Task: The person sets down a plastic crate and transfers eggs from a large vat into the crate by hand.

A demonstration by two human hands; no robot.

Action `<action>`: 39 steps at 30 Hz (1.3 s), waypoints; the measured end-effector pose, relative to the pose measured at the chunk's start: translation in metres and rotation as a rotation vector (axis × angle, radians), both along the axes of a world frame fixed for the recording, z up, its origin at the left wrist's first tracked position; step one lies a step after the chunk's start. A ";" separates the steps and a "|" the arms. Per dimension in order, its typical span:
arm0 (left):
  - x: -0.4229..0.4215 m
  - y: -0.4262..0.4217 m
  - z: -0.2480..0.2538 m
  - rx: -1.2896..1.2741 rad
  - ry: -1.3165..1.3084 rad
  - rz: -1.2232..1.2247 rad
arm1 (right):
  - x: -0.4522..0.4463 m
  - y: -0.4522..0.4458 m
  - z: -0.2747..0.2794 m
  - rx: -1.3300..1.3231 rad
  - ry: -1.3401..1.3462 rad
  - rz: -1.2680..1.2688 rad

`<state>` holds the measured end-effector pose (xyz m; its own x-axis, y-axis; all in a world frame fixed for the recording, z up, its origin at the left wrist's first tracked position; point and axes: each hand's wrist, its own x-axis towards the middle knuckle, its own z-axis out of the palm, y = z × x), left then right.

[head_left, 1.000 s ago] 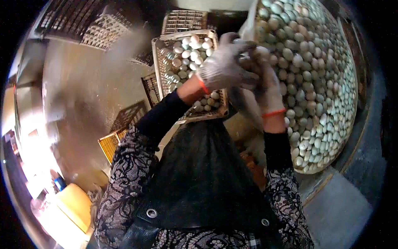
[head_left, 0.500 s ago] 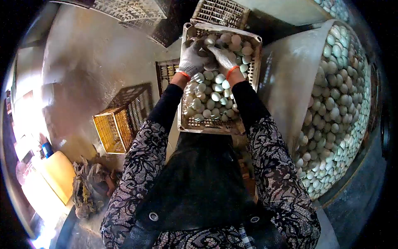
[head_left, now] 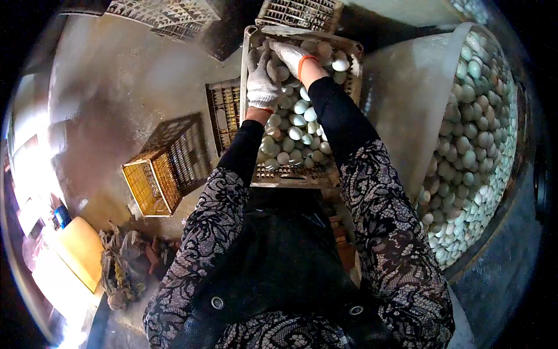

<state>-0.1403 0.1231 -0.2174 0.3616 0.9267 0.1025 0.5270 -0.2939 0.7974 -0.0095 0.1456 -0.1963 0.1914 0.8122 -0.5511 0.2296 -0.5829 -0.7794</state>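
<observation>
A plastic crate (head_left: 358, 70) in front of me holds many pale and greenish eggs (head_left: 300, 107). My left hand (head_left: 263, 84), in a whitish knitted glove with dark fingers, lies over the eggs along the crate's left side, its fingers stretched apart. My right hand (head_left: 290, 56), gloved the same way with an orange band at the wrist, reaches across to the upper left corner. Its fingers are extended and their tips meet the left fingertips. Whether an egg is under the tips is hidden.
A large pale tub (head_left: 401, 99) heaped with eggs (head_left: 465, 145) stands at the right. A yellow crate (head_left: 152, 185) sits on the floor to the left. Another crate (head_left: 224, 110) lies beside the egg crate, and a further crate (head_left: 299, 14) stands behind it.
Both hands have moved from the upper middle of the crate towards its upper left corner. The right hand now reaches farther left, and the left hand's fingers have straightened.
</observation>
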 end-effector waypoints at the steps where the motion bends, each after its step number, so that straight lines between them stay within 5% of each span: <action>1: -0.001 0.000 -0.004 0.033 -0.027 -0.008 | 0.001 -0.005 0.013 0.000 -0.004 -0.001; 2: 0.000 -0.002 0.003 -0.021 -0.084 0.003 | 0.005 -0.010 0.020 -0.001 0.025 0.044; 5: -0.003 -0.015 0.005 -0.013 -0.181 0.054 | 0.010 -0.029 0.033 0.134 -0.565 0.484; 8: 0.001 -0.027 0.005 -0.082 -0.142 0.127 | -0.003 -0.051 0.013 0.183 -0.668 0.278; 10: 0.004 -0.027 -0.010 -0.121 -0.029 0.124 | -0.010 -0.057 0.008 0.195 -0.275 0.079; 13: 0.002 -0.027 -0.015 -0.137 0.074 0.146 | -0.018 -0.057 0.014 0.141 -0.095 -0.046; 15: -0.005 -0.025 -0.017 -0.121 0.122 0.073 | -0.024 -0.057 0.023 -0.049 0.407 -0.480; 17: -0.003 -0.009 -0.056 -0.085 0.331 -0.075 | -0.006 -0.059 -0.062 0.281 -0.544 0.319; 18: 0.004 -0.006 -0.056 -0.097 0.420 -0.119 | -0.010 -0.060 -0.066 0.233 -0.766 0.473; 19: 0.010 -0.009 -0.008 -0.170 0.491 -0.092 | -0.012 -0.074 -0.033 0.166 -0.671 0.428; 20: 0.009 -0.013 0.003 0.215 0.798 -0.263 | -0.023 -0.088 0.018 0.104 -0.574 0.379; 21: 0.004 0.003 -0.023 0.388 0.953 -0.347 | -0.027 -0.098 0.043 0.011 -0.431 0.241; 22: 0.000 0.019 -0.048 0.583 1.095 -0.417 | -0.036 -0.126 0.024 0.453 -0.408 -0.138; 23: -0.002 0.044 -0.083 0.599 1.071 -0.435 | -0.049 -0.144 0.034 0.477 -0.397 -0.298; 24: -0.004 0.067 -0.116 0.616 1.048 -0.453 | -0.045 -0.165 0.093 0.233 -0.102 -0.350; 27: 0.017 0.054 -0.011 0.312 0.876 -0.345 | -0.043 -0.272 0.191 0.545 -0.172 -0.467; 28: 0.024 0.048 0.019 0.266 0.796 -0.308 | -0.042 -0.304 0.232 0.365 0.144 -0.627; 29: 0.035 0.030 0.070 0.241 0.802 -0.246 | -0.038 -0.340 0.233 0.450 -0.102 -0.631; 30: 0.035 0.035 0.064 0.420 0.437 -0.261 | -0.032 -0.373 0.231 0.526 -0.352 -0.629; 31: 0.050 0.006 0.104 0.433 0.244 -0.224 | -0.028 -0.404 0.252 0.400 -0.332 -0.720; 33: 0.070 -0.052 0.170 0.232 -0.434 -0.593 | -0.016 -0.467 0.259 0.198 -0.578 -0.841; 35: 0.099 -0.099 0.187 0.096 -0.055 -0.739 | -0.013 -0.513 0.256 0.058 -0.520 -1.000; 37: 0.120 -0.162 0.236 0.162 -0.290 -1.203 | -0.011 -0.569 0.212 0.134 -0.334 -1.075; 39: 0.140 -0.210 0.262 0.032 -0.055 -1.449 | -0.006 -0.577 0.201 0.221 -0.145 -1.138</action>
